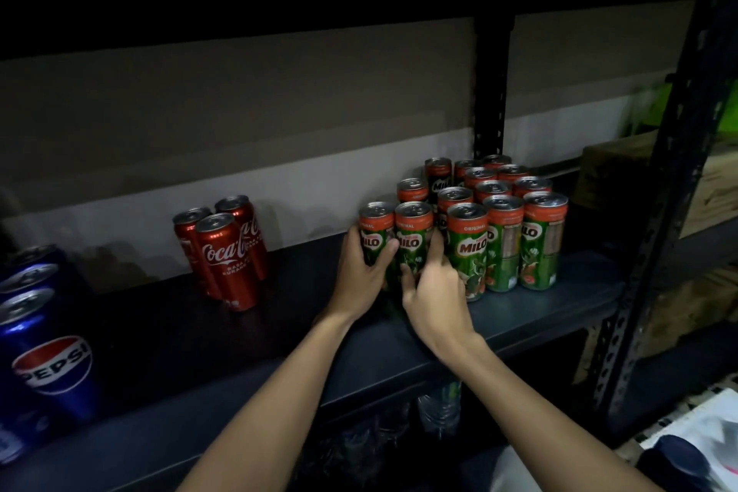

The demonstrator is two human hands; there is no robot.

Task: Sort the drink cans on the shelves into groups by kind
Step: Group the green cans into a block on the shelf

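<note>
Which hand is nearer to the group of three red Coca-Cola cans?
The left. The left hand grips a green Milo can just right of the red Coca-Cola cans. The right hand grips the next Milo can, farther right.

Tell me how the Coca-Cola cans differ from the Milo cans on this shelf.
The Coca-Cola cans are red with white script; the Milo cans are green with orange-red top bands. The Coca-Cola cans form a small cluster of three, the Milo cans a far larger block. Nothing touches the Coca-Cola cans, while the left hand and right hand each grip a front Milo can. Both kinds stand upright on the same shelf.
</note>
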